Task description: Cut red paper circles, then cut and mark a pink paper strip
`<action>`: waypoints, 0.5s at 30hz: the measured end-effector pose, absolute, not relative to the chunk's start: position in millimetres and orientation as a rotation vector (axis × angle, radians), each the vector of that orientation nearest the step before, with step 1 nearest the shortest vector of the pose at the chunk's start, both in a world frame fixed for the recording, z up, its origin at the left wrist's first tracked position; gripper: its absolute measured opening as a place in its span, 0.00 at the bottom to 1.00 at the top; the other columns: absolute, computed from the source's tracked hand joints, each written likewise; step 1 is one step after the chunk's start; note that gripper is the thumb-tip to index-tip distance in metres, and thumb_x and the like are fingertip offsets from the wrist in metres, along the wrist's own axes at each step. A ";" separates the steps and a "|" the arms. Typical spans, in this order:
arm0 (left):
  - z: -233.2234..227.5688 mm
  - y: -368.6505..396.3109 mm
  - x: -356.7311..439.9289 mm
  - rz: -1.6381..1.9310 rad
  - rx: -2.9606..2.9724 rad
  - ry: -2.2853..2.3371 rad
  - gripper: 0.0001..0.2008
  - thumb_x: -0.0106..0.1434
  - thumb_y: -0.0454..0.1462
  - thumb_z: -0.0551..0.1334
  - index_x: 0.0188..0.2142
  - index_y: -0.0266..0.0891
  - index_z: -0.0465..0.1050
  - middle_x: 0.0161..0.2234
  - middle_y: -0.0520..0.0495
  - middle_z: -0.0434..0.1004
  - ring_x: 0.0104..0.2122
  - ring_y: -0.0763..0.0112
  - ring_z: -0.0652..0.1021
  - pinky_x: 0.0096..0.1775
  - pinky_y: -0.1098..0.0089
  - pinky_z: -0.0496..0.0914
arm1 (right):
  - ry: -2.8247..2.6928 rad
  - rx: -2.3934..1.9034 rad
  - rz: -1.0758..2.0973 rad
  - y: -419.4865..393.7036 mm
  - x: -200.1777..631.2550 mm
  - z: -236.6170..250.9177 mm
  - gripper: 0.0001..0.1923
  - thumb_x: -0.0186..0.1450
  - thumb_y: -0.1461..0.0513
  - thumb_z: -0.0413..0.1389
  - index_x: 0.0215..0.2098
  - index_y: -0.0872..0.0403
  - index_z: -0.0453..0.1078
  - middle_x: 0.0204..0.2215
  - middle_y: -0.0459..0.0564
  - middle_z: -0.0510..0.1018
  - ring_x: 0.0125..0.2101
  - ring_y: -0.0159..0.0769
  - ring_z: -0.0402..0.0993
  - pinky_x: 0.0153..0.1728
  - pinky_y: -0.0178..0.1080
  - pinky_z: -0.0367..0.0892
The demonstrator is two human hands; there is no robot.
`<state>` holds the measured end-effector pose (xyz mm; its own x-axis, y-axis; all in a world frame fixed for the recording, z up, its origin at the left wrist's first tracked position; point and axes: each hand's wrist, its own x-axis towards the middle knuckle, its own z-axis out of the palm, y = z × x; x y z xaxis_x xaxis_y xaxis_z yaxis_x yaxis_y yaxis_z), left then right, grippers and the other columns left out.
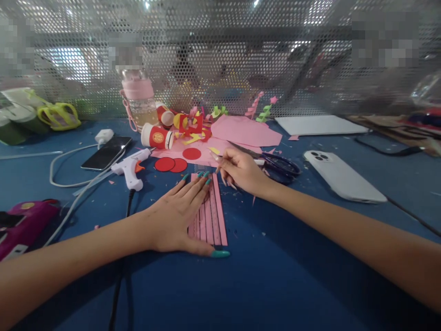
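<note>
My left hand (pixel 179 209) lies flat with its fingers spread, pressing a pink paper (pixel 220 220) marked with dark parallel lines onto the blue table. A clear ruler (pixel 200 168) sticks out past the paper's far edge, with the rest of it under my fingers. Just beyond the paper's far right corner, my right hand (pixel 241 170) is raised with its fingers curled together; what they pinch, if anything, is not clear. Behind that hand are dark blue-handled scissors (pixel 280 165), partly hidden, and a short white end (pixel 259 162) of something beside them.
Red paper circles (pixel 165 164), a red-and-white paper cup (pixel 156 136) and pink sheets (pixel 244 131) lie beyond. A white glue gun (pixel 131 168) with its cord and a black phone (pixel 106 152) are left; a white phone (pixel 344 177) is right. A perforated metal panel (pixel 213 59) stands behind.
</note>
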<state>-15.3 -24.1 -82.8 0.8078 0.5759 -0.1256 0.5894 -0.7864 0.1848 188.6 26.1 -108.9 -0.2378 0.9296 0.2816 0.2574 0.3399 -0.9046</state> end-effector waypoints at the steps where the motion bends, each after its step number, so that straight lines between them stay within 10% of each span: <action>1: -83.1 -24.0 -15.2 -0.090 2.777 0.909 0.56 0.51 0.67 0.50 0.65 0.25 0.43 0.66 0.27 0.40 0.65 0.48 0.43 0.63 0.54 0.40 | -1.714 -1.067 0.932 27.2 188.1 -109.6 0.23 0.60 0.42 0.52 0.24 0.51 0.56 0.12 0.37 0.64 0.08 0.22 0.58 0.09 0.30 0.52; 15: -82.3 -23.6 -14.3 -0.105 2.783 0.904 0.57 0.51 0.67 0.48 0.65 0.24 0.44 0.66 0.27 0.41 0.65 0.48 0.43 0.63 0.52 0.41 | -1.802 -1.064 0.819 25.2 186.5 -109.1 0.25 0.61 0.40 0.48 0.23 0.50 0.53 0.12 0.37 0.65 0.09 0.24 0.59 0.12 0.32 0.54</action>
